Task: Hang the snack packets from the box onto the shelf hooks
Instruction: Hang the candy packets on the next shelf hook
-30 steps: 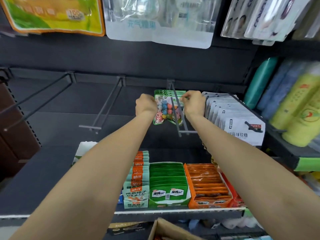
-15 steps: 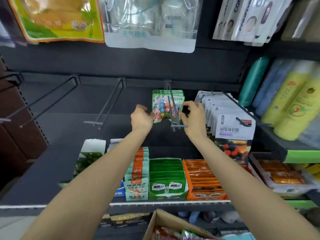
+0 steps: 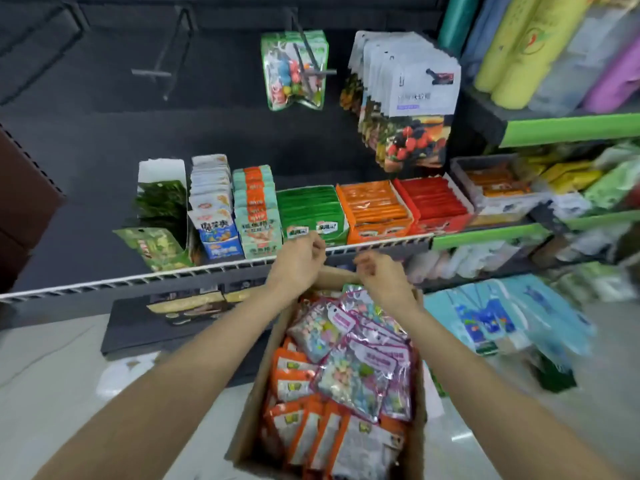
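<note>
Cardboard forms the box point(image 3: 256, 403) directly below me on the pale floor point(image 3: 69, 393), and it holds the remaining snack packets. Clear packets with pink labels point(image 3: 360, 358) lie on top toward the far end; orange packets point(image 3: 294, 420) are stacked beneath them and toward the near end.

I see both arms reaching forward over the box. My left hand point(image 3: 298, 261) is above the far rim of the box, just in front of the wire edge of the lower shelf point(image 3: 138, 280). Its grip is loosely curled and carries nothing. My right hand point(image 3: 381, 275) is just beside it, over the far end of the box, above the pink-label packets. Its grip is also loosely curled with nothing in it. The two hands are near each other but apart.

On the dark back panel, green candy packets point(image 3: 294, 74) hang on a hook point(image 3: 304, 53), well apart from both hands. To their right a row of white berry packets point(image 3: 408, 105) hangs on another hook. To the left, one bare hook point(image 3: 162, 64) projects from the panel.

The lower shelf carries trays of green point(image 3: 311, 213), orange point(image 3: 374, 209) and red point(image 3: 433, 202) packets. Motion blur obscures the items at the right edge.
</note>
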